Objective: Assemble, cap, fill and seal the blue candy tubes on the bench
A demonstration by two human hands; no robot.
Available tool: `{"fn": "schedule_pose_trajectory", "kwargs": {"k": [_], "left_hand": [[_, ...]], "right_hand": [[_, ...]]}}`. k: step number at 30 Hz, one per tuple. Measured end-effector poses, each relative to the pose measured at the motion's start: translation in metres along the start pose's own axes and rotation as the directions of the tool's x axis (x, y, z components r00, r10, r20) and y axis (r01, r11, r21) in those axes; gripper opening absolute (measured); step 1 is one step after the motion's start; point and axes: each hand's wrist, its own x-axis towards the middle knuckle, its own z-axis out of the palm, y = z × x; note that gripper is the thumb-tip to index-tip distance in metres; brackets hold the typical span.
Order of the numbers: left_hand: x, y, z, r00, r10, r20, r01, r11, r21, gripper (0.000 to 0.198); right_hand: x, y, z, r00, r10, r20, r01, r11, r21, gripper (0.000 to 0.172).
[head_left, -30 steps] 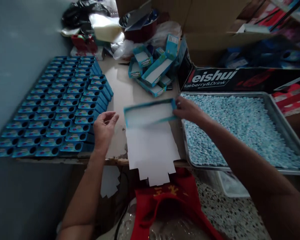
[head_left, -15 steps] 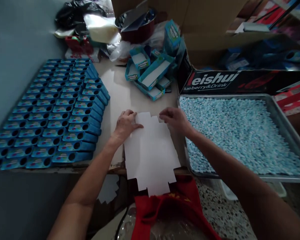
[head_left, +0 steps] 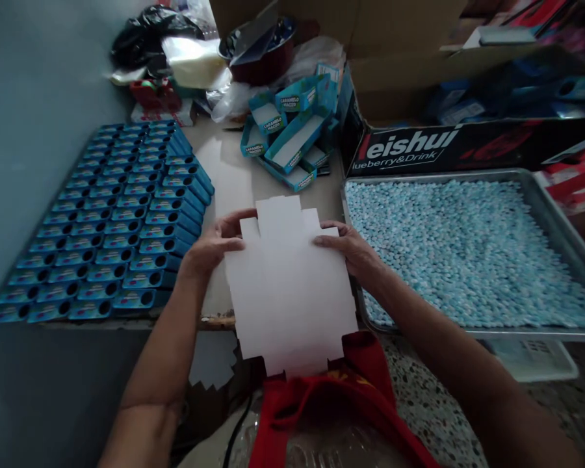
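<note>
A flat white cardboard box blank (head_left: 287, 286), die-cut with tabs at both ends, is lifted off the table edge. My left hand (head_left: 213, 246) grips its left upper edge with thumb over the front. My right hand (head_left: 353, 250) holds its right upper edge the same way. The blank's white inner side faces me and its lower tabs hang over a red cloth (head_left: 322, 396) at my lap.
Rows of closed blue boxes (head_left: 112, 214) fill the table's left side. A pile of open blue boxes (head_left: 292, 140) lies at the back. A metal tray (head_left: 560, 227) of small blue-white candies sits right, behind it a black carton (head_left: 404, 153). Bags and a pot crowd the far edge.
One second ago my right hand set a folded blue box away. Both hands then came to the flat white blank and lifted it off the table toward me.
</note>
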Motion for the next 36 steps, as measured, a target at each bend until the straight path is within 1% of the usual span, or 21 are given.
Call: {"fn": "schedule_pose_trajectory", "kwargs": {"k": [2, 4, 6, 8, 10, 11, 13, 14, 15, 16, 18, 19, 21, 24, 26, 27, 29, 30, 32, 34, 36], "left_hand": [[-0.019, -0.015, 0.011, 0.991, -0.135, 0.004, 0.133, 0.973, -0.190, 0.066], [-0.033, -0.032, 0.025, 0.963, -0.263, -0.058, 0.231, 0.917, -0.325, 0.065], [-0.040, -0.045, 0.039, 0.917, -0.379, -0.122, 0.308, 0.870, -0.384, 0.061], [-0.041, -0.051, 0.050, 0.885, -0.431, -0.176, 0.350, 0.865, -0.359, 0.058], [-0.039, -0.049, 0.057, 0.890, -0.377, -0.257, 0.325, 0.919, -0.224, 0.051], [-0.038, -0.048, 0.059, 0.897, -0.314, -0.311, 0.290, 0.949, -0.119, 0.045], [-0.035, -0.046, 0.058, 0.892, -0.157, -0.424, 0.220, 0.970, 0.105, 0.032], [-0.033, -0.046, 0.055, 0.881, -0.115, -0.459, 0.218, 0.960, 0.177, 0.026], [-0.030, -0.047, 0.049, 0.875, -0.121, -0.469, 0.235, 0.953, 0.192, 0.021], [-0.026, -0.050, 0.043, 0.876, -0.182, -0.447, 0.273, 0.951, 0.146, 0.020], [-0.018, -0.057, 0.030, 0.872, -0.371, -0.319, 0.373, 0.926, -0.054, 0.036], [-0.014, -0.060, 0.024, 0.866, -0.431, -0.255, 0.405, 0.902, -0.148, 0.044], [-0.009, -0.065, 0.019, 0.868, -0.450, -0.211, 0.400, 0.884, -0.244, 0.052], [-0.011, -0.066, 0.019, 0.888, -0.380, -0.258, 0.313, 0.912, -0.264, 0.051], [-0.018, -0.064, 0.018, 0.898, -0.396, -0.193, 0.329, 0.895, -0.302, 0.050], [-0.021, -0.063, 0.016, 0.903, -0.409, -0.130, 0.351, 0.878, -0.324, 0.052], [-0.030, -0.060, 0.011, 0.910, -0.414, -0.001, 0.385, 0.846, -0.369, 0.061], [-0.035, -0.060, 0.010, 0.915, -0.402, 0.030, 0.380, 0.835, -0.399, 0.065], [-0.044, -0.058, 0.011, 0.929, -0.370, -0.001, 0.326, 0.820, -0.469, 0.066], [-0.052, -0.056, 0.018, 0.932, -0.362, -0.029, 0.300, 0.813, -0.499, 0.065], [-0.057, -0.054, 0.026, 0.927, -0.376, 0.006, 0.335, 0.818, -0.468, 0.062]], "right_hand": [[-0.008, 0.007, 0.004, 0.998, 0.013, -0.059, -0.009, 0.998, 0.058, 0.056], [-0.012, 0.017, 0.008, 0.991, -0.064, -0.116, 0.060, 0.997, -0.041, 0.050], [-0.010, 0.029, 0.012, 0.960, -0.229, -0.162, 0.169, 0.933, -0.318, 0.038], [-0.006, 0.039, 0.016, 0.907, -0.393, -0.150, 0.211, 0.733, -0.646, 0.025], [-0.002, 0.046, 0.020, 0.880, -0.464, -0.098, 0.178, 0.516, -0.838, 0.023], [-0.001, 0.048, 0.021, 0.881, -0.466, -0.084, 0.158, 0.456, -0.876, 0.024], [0.000, 0.049, 0.021, 0.890, -0.448, -0.087, 0.128, 0.429, -0.894, 0.024], [0.000, 0.048, 0.019, 0.894, -0.437, -0.098, 0.118, 0.442, -0.889, 0.023], [0.000, 0.047, 0.017, 0.899, -0.424, -0.110, 0.113, 0.467, -0.877, 0.022], [0.000, 0.044, 0.014, 0.907, -0.404, -0.116, 0.113, 0.500, -0.859, 0.022], [0.004, 0.036, 0.009, 0.938, -0.332, -0.096, 0.121, 0.575, -0.809, 0.021], [0.008, 0.031, 0.007, 0.952, -0.296, -0.072, 0.128, 0.602, -0.788, 0.021], [0.018, 0.018, 0.006, 0.961, -0.272, -0.038, 0.139, 0.603, -0.786, 0.027], [0.037, 0.004, 0.014, 0.946, -0.319, -0.054, 0.099, 0.444, -0.891, 0.041], [0.048, 0.001, 0.021, 0.948, -0.308, -0.084, 0.028, 0.340, -0.940, 0.048], [0.053, 0.002, 0.023, 0.951, -0.293, -0.100, -0.002, 0.318, -0.948, 0.053], [0.058, 0.004, 0.024, 0.952, -0.270, -0.143, -0.042, 0.350, -0.936, 0.065], [0.058, 0.005, 0.023, 0.953, -0.251, -0.169, -0.054, 0.407, -0.912, 0.068], [0.056, 0.005, 0.017, 0.974, -0.129, -0.189, -0.074, 0.604, -0.793, 0.065], [0.048, 0.003, 0.007, 0.992, 0.072, -0.104, -0.118, 0.822, -0.557, 0.061], [0.034, 0.001, -0.004, 0.978, 0.200, 0.053, -0.175, 0.938, -0.298, 0.058]]}}
